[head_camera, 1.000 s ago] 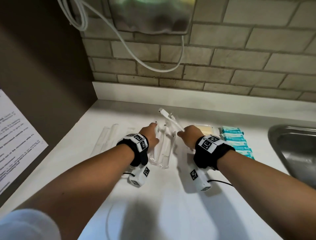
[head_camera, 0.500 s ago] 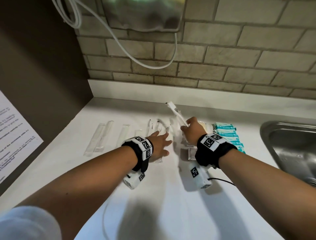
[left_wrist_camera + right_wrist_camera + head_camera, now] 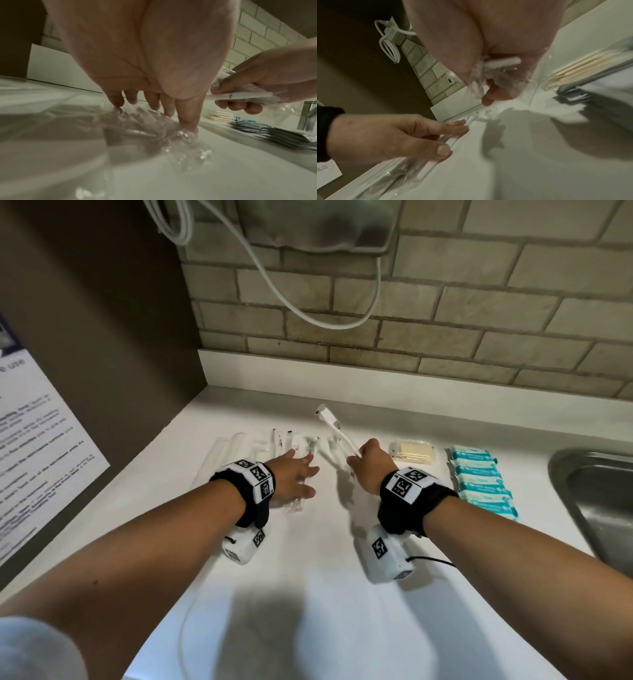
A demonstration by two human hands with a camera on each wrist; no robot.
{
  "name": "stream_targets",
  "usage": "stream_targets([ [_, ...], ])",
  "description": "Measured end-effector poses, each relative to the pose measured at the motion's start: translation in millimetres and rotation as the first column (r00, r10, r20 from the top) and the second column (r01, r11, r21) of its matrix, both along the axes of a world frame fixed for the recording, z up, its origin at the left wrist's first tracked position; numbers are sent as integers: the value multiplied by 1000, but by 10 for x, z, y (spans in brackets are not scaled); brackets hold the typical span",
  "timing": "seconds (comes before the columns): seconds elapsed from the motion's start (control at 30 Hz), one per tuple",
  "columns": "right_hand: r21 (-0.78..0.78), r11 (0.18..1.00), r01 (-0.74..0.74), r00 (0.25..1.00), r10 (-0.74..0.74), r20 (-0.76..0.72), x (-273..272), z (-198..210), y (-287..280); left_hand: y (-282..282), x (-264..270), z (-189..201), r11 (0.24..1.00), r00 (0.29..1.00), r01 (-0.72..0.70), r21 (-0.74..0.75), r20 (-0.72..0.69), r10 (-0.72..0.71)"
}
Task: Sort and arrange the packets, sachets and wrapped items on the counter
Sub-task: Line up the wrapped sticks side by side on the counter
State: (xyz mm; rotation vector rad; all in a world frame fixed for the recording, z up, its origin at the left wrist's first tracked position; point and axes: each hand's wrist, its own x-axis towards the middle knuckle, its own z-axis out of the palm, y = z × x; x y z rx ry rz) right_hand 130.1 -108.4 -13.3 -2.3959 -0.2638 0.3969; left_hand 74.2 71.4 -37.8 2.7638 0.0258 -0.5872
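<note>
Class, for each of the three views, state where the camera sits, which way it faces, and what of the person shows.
Head: from above, down at the counter; both forearms show.
Left wrist: along the left hand to clear packets.
Right wrist: along the right hand gripping the wrapped toothbrush.
Shared: each wrist view shows the other hand; all show the toothpick packet.
</note>
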Motion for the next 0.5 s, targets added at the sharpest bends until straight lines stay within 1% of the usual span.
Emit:
stream_targets([
  [0.07, -1, 1000, 7, 1000, -7, 0, -33, -20, 71, 11, -11, 3, 999, 999, -13, -35, 49, 15],
  [0.13, 20, 1000, 17, 1000, -17, 10, -72, -29, 123, -40, -18, 49, 998, 987, -21, -54, 159, 29],
  [0.17, 40, 999, 23, 1000, -24, 17, -81, -34, 141, -76, -21, 91, 994, 973, -49, -99, 220, 70],
  [0.2, 64, 997, 31, 999, -33, 30, -80, -39, 158, -123, -20, 137, 978, 955, -90, -190, 261, 139],
  [0.27, 128, 990, 53, 997, -59, 44, -67, -38, 194, -203, 18, 207, 892, 929, -158, -423, 243, 280],
  [0.3, 176, 982, 74, 996, -82, 38, -59, -32, 222, -232, 45, 243, 842, 924, -170, -512, 215, 317],
  [0.33, 227, 969, 96, 994, -104, 24, -53, -18, 234, -275, 70, 273, 775, 918, -190, -603, 170, 357],
  [0.37, 272, 955, 121, 992, -127, 5, -58, 8, 244, -309, 93, 301, 683, 910, -217, -697, 108, 400],
  [0.4, 310, 940, 145, 989, -147, -16, -60, 32, 251, -340, 101, 347, 594, 901, -243, -766, 48, 431],
  [0.43, 340, 927, 160, 987, -154, -44, -66, 56, 256, -359, 123, 377, 534, 888, -255, -806, 23, 459],
  [0.47, 362, 917, 167, 986, -152, -70, -77, 73, 256, -364, 156, 383, 513, 880, -256, -819, 21, 474],
  [0.5, 360, 919, 163, 986, -141, -88, -90, 81, 256, -367, 180, 388, 513, 874, -259, -818, 29, 486],
])
